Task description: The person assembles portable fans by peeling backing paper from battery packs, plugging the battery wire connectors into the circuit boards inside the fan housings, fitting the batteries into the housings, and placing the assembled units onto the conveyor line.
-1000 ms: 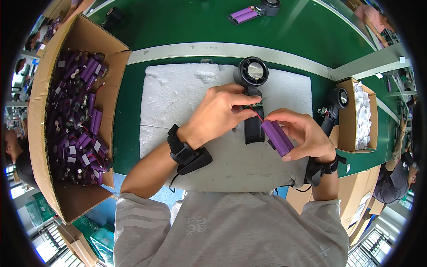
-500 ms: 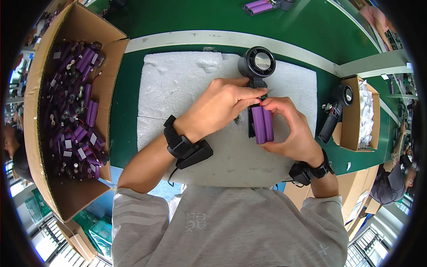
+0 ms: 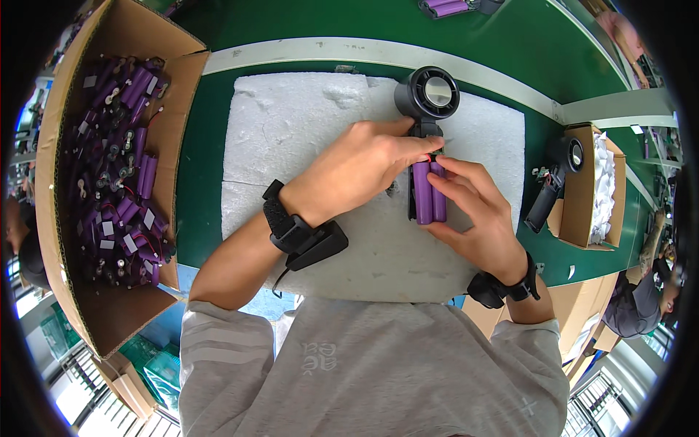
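Note:
A black handheld fan (image 3: 403,98) with a round head lies on a white foam board, head away from me. Two joined purple battery cells (image 3: 423,195) rest along its handle, their near ends toward me. My left hand (image 3: 349,171) is closed at the fan's neck, thumb and forefinger pinched beside a short red wire and a bit of circuit board. What the fingertips pinch is partly hidden. My right hand (image 3: 480,211) curves around the right side of the battery pack, fingertips near its top and thumb at its lower end.
The foam board (image 3: 291,109) lies on a green table (image 3: 510,36). At left stands a cardboard box (image 3: 189,109) heaped with purple battery packs (image 3: 135,87). To the right, another black fan (image 3: 545,200) leans by a small carton (image 3: 580,186) of white pieces. A pale rail (image 3: 313,51) crosses behind the board.
The fan and battery pack sit slightly higher in view, the pack closer in line with the handle. My right fingers have shifted up onto the pack's upper face.

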`<state>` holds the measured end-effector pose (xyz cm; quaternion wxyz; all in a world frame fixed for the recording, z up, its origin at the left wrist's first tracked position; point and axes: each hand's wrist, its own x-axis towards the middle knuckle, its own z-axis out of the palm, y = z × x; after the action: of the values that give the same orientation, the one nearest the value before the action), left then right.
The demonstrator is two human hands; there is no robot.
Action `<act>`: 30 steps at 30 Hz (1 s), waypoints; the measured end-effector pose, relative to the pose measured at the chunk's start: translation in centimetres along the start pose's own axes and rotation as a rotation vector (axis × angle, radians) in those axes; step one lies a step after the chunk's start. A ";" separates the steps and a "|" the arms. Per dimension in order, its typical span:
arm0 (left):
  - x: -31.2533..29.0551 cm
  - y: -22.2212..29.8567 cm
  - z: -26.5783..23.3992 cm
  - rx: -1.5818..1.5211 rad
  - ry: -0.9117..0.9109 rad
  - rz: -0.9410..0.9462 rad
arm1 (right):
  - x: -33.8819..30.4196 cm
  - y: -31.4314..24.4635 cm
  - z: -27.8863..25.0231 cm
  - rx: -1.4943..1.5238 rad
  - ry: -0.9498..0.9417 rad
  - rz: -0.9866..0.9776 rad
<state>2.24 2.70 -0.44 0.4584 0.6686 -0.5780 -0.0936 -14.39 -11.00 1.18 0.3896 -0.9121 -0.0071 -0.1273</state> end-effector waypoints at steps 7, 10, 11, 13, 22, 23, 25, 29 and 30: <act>0.1 0.1 -0.2 -0.038 -0.009 -0.015 | -0.3 0.0 0.4 -0.152 0.047 -0.094; 0.1 -0.5 -0.1 -0.036 0.011 0.012 | -0.4 -0.1 0.7 -0.185 0.063 -0.040; 0.1 -0.6 0.0 -0.034 0.022 0.027 | -0.4 -0.1 0.6 -0.185 0.059 -0.039; 0.1 -0.4 -0.2 -0.057 -0.015 -0.033 | -0.3 0.0 0.6 -0.181 0.070 -0.050; 0.5 0.4 -1.4 -0.163 -0.162 -0.261 | 0.1 -0.1 1.0 -0.075 0.095 0.064; 0.6 0.2 -1.4 -0.181 -0.171 -0.261 | 0.1 -0.1 1.1 -0.074 0.093 0.067; 0.7 -0.1 -1.5 -0.205 -0.180 -0.284 | 0.4 -0.1 1.3 -0.062 0.056 0.122; 1.0 0.0 -1.5 -0.241 -0.205 -0.343 | 0.9 -0.3 1.4 -0.027 0.047 0.172; 1.1 0.2 -1.5 -0.240 -0.203 -0.364 | 1.0 -0.4 1.2 -0.015 0.052 0.179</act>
<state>3.40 2.55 0.95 0.4498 0.6897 -0.4757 -0.3094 -13.22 -9.96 0.89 0.3926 -0.9084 0.0854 -0.1157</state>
